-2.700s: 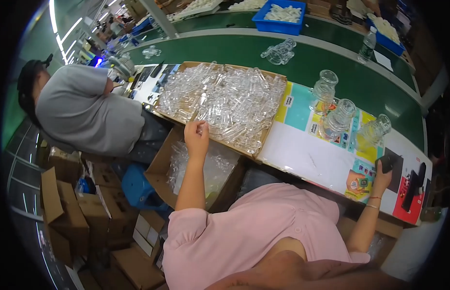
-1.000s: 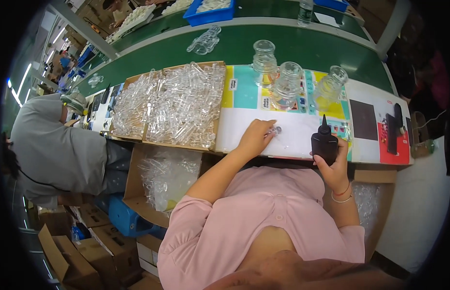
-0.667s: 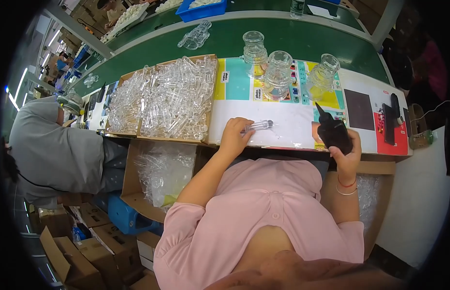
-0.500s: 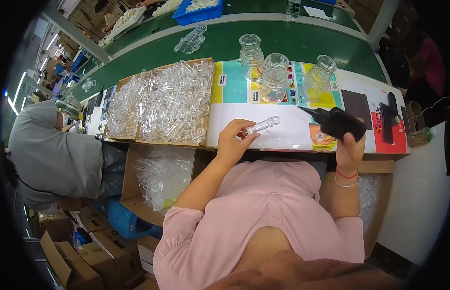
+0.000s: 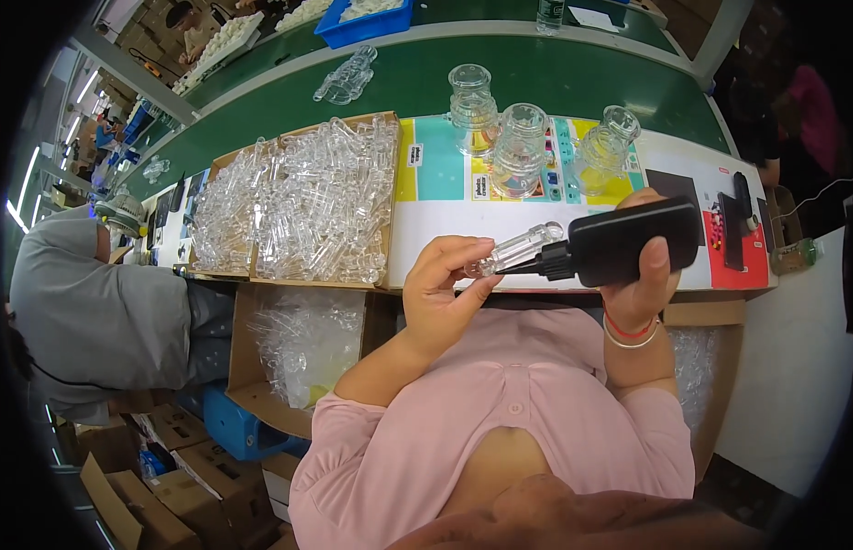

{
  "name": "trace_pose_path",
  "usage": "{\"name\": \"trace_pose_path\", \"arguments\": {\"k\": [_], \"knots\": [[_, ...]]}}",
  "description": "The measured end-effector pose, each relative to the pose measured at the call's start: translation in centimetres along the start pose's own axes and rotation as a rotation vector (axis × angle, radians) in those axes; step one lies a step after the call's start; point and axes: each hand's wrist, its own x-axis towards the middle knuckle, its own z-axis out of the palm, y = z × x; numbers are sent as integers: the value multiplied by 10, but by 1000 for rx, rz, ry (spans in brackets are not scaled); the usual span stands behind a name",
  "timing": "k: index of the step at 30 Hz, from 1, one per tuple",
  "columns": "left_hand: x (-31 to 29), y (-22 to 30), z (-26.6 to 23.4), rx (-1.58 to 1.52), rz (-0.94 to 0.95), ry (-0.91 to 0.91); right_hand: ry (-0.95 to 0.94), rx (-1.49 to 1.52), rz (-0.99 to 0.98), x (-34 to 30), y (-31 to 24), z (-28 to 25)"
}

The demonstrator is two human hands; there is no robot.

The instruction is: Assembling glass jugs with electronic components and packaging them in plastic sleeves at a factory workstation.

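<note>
My left hand point(image 5: 445, 291) pinches one end of a clear plastic tube point(image 5: 525, 246), which points up and to the right over the white part of the worktop. In my right hand point(image 5: 648, 284) is a black squeeze bottle point(image 5: 635, 240) with a thin tapered nozzle, lying almost level. The nozzle tip meets, or nearly meets, the held end of the tube by my left fingers; exact contact cannot be made out. Beyond my hands stand three clear, ribbed, jar-like pieces point(image 5: 521, 151). To the left, a cardboard tray point(image 5: 390, 197) is heaped with similar clear tubes point(image 5: 325, 197).
Another clear piece point(image 5: 346, 75) lies on the green bench point(image 5: 399, 78). A dark phone-like slab point(image 5: 733, 231) rests at the right on the printed sheet. Below the table edge is an open carton point(image 5: 261, 394) with clear plastic bags. A person in grey point(image 5: 96, 302) sits at my left.
My right hand has brought the black bottle leftward and levelled it, so its nozzle is now at the tube's end. My left hand has tilted the tube slightly.
</note>
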Motion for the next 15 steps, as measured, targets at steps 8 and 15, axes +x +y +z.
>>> {"name": "trace_pose_path", "arguments": {"k": [8, 15], "knots": [[-2, -5, -2, -82, 87, 29, -207, -277, -223, -4, -6, -3], [-3, -4, -3, -117, 137, 34, -212, -343, -203, -10, -10, 6]]}}
